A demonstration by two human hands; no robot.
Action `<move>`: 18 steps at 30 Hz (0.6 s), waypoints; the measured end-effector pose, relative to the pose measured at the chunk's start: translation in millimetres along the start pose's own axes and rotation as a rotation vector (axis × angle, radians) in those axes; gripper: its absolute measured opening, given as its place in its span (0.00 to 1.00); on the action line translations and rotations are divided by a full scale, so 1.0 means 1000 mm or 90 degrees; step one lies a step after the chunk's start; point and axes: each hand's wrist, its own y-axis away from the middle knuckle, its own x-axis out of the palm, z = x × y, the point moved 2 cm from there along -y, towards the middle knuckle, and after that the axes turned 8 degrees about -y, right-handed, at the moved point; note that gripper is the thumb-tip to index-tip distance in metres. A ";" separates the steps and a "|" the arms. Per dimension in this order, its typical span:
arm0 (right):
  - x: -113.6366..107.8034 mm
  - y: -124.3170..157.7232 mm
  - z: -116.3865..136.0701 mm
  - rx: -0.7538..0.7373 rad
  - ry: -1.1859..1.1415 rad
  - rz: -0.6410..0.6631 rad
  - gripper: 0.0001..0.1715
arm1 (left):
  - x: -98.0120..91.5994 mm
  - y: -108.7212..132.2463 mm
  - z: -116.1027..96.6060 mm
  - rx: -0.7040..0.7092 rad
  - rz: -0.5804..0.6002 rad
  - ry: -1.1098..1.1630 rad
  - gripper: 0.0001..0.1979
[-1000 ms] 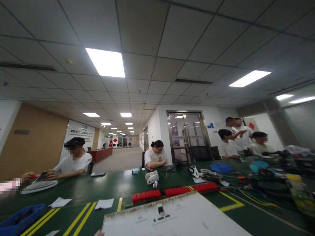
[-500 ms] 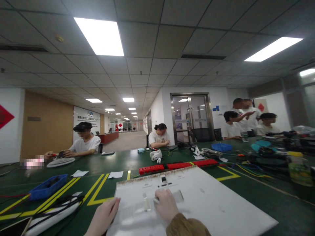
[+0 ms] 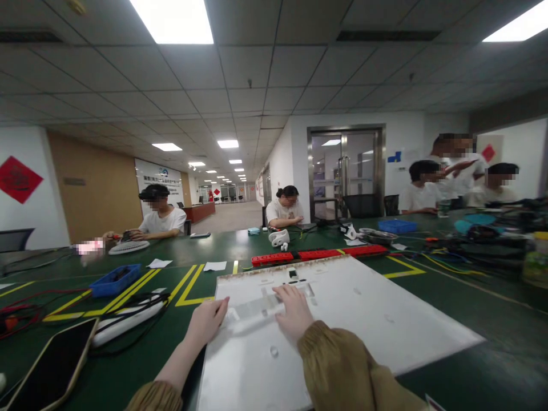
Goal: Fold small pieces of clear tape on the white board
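Left hand: the left hand (image 3: 209,318) at left edge of white board, fingertips by left end of clear strip; fingers close together, grip state can't be told.
Right hand: the right hand (image 3: 294,311) palm down over right part of clear strip, fingers stretched; can't tell if grip is grasping it or only resting.
Clear strip: the clear strip (image 3: 252,307) on white board, between and under the hands, slanting slightly, right end farther; see-through, exact outline unclear.
White board: the white board (image 3: 359,325) flat on green surface (image 3: 505,365), far edge stained brown, dark cutout (image 3: 293,274) near that edge.
Round mark: small round spot (image 3: 273,351) on board, nearer than the strip; piece or hole, can't tell.
Sleeves: brown, right sleeve (image 3: 338,357) over near part of board.
Near left: phone (image 3: 53,365), screen dark; white bar (image 3: 128,324) just beside it with black cable; blue tray (image 3: 107,289) farther.
Far side: red strips (image 3: 272,258) just past board; white object (image 3: 279,238) beyond them.
Right: yellow cable (image 3: 454,268), jar (image 3: 537,268) at picture edge.
People: far-left person in white shirt (image 3: 171,220), hands by round white grille (image 3: 128,247); others far centre and far right.
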 end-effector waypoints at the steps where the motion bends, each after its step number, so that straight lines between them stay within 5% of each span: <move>1: -0.001 0.002 0.005 -0.015 -0.011 -0.002 0.31 | 0.001 0.000 0.001 -0.009 -0.005 0.014 0.26; 6: 0.000 0.005 0.035 -0.123 -0.047 -0.030 0.28 | 0.007 -0.002 -0.003 -0.036 -0.034 0.127 0.26; 11: 0.015 0.007 0.063 -0.252 -0.038 0.004 0.30 | 0.008 -0.005 -0.029 0.000 -0.068 0.265 0.22; 15: 0.021 0.009 0.070 -0.226 -0.048 0.018 0.35 | 0.002 -0.004 -0.049 -0.012 -0.133 0.349 0.21; 18: 0.020 0.009 0.064 -0.218 -0.047 0.034 0.28 | -0.003 -0.002 -0.055 -0.038 -0.141 0.379 0.21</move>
